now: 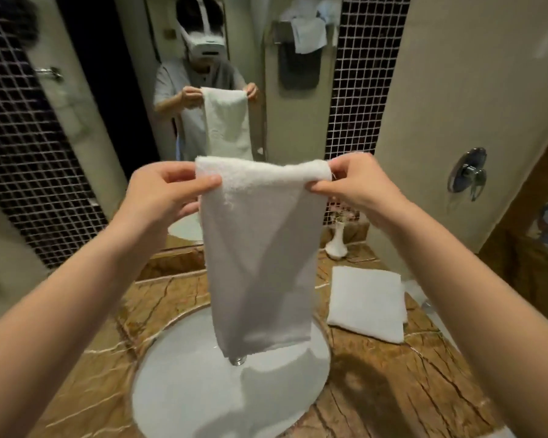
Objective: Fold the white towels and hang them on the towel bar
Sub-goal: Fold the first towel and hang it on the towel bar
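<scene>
I hold a white towel [261, 248] up in front of me, folded into a long narrow strip that hangs down over the sink. My left hand [165, 192] pinches its top left corner and my right hand [358, 184] pinches its top right corner. A second white towel [367, 303], folded into a flat rectangle, lies on the counter to the right of the sink. In the mirror's reflection, a rack [282, 30] with a white towel and a dark towel hangs on the wall behind me.
A white oval sink [187, 390] is set in the brown marble counter [393, 374]. A small white vase [337, 241] stands at the back by the mirror [234, 58]. A chrome fitting [469, 173] is on the right wall. Dark mosaic tile flanks the mirror.
</scene>
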Demonstrator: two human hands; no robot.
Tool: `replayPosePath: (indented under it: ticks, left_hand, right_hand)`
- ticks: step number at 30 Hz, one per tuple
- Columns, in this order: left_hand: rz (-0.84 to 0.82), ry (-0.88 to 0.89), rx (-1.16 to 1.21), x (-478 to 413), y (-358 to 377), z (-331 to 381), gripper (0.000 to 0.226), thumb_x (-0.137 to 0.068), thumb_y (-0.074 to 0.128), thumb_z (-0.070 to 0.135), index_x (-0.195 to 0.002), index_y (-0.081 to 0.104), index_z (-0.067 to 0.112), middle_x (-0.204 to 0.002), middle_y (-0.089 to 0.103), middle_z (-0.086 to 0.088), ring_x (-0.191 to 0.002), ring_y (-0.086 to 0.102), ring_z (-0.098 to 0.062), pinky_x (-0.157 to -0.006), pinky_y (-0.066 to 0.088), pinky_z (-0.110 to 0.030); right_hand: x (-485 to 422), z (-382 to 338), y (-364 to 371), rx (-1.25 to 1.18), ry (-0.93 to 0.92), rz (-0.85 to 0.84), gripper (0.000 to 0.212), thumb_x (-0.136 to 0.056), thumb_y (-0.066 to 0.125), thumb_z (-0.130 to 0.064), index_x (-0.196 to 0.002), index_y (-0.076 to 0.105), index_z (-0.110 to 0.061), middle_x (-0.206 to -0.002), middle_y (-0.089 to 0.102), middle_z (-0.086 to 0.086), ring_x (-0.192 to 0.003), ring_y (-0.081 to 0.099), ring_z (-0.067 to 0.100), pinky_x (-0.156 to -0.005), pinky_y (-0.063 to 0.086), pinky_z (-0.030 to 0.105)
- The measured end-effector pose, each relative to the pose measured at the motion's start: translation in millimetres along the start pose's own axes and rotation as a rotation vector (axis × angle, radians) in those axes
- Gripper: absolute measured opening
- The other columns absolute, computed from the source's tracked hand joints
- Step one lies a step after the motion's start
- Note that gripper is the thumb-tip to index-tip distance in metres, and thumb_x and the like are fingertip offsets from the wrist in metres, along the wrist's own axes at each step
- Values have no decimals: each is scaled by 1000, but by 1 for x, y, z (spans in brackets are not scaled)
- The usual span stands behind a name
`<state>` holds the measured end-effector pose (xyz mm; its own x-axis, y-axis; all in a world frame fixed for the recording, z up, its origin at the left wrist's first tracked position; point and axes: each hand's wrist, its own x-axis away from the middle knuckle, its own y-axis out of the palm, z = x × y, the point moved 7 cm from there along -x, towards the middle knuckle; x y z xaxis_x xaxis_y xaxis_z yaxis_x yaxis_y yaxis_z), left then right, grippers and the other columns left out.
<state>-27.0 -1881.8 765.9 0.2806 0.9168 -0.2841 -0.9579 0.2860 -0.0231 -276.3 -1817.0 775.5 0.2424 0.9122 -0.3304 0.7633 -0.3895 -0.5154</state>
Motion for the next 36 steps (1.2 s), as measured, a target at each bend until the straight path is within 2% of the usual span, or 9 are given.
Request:
replayPosePath:
  ticks: [3,5,8,13,17,21,27,32,36]
  left_hand:
    - [36,67,-28,4,-30,26,24,-62,79,25,-85,75,17,-82,75,2,-77,71,-9,-61,52,-16]
    - [68,114,-58,8,-52,44,23,-64,79,24,-86,75,18,-82,75,3,-78,71,-9,-61,53,-16]
    - [112,194,-141,14,-81,72,18,-68,79,24,-86,76,22,-84,76,3,-79,71,-10,-62,55,-18]
    - [189,263,-210,19,-128,116,17,-73,78,17,-90,76,17,-91,76,-2,-85,72,-18,-69,58,-26]
    - [247,266,-236,25,-158,142,15,-76,75,11,-90,74,13,-82,76,0,-72,71,-12,-57,54,-19]
    - [306,276,-292,38,-185,166,10,-77,74,9,-87,73,13,-75,75,3,-69,70,-9,-59,53,-18]
    - [450,262,-350,60,-216,185,8,-78,72,7,-84,73,12,-75,75,2,-67,69,-12,-59,54,-21]
    - [652,228,-374,92,-239,194,8,-78,70,4,-79,70,13,-66,72,5,-59,66,-9,-56,54,-20]
    - [816,197,-404,117,-258,207,8,-78,71,5,-83,69,11,-66,71,7,-60,66,-7,-58,54,-22]
  right_hand:
    - [-15,-34,12,-108,-64,-35,18,-79,75,-11,-97,73,-8,-73,70,-2,-69,67,4,-63,58,20]
    - [-21,-57,21,-167,-107,-60,16,-80,74,-12,-96,72,-9,-82,71,3,-73,69,6,-64,58,20]
    - [-31,-90,36,-237,-183,-82,15,-81,73,-13,-96,72,-10,-82,71,0,-71,68,1,-59,53,13]
    - [-50,-137,66,-335,-230,-99,10,-81,73,-17,-91,71,-15,-86,72,2,-76,70,4,-64,57,20]
    - [-60,-173,91,-389,-274,-128,11,-83,72,-18,-92,70,-13,-89,71,3,-74,70,5,-62,56,18]
    - [-69,-203,114,-477,-321,-197,6,-83,72,-21,-88,71,-17,-87,72,-1,-77,71,5,-63,55,17]
    - [-85,-241,147,-573,-413,-330,24,-81,74,-24,-98,72,-7,-89,74,1,-80,72,9,-61,52,18]
    - [-93,-276,192,-666,-475,-518,14,-81,74,-22,-91,73,-13,-86,76,1,-83,73,14,-67,56,22]
    - [-92,-311,225,-718,-519,-620,20,-82,73,-20,-98,73,-7,-94,75,9,-85,72,17,-71,58,27]
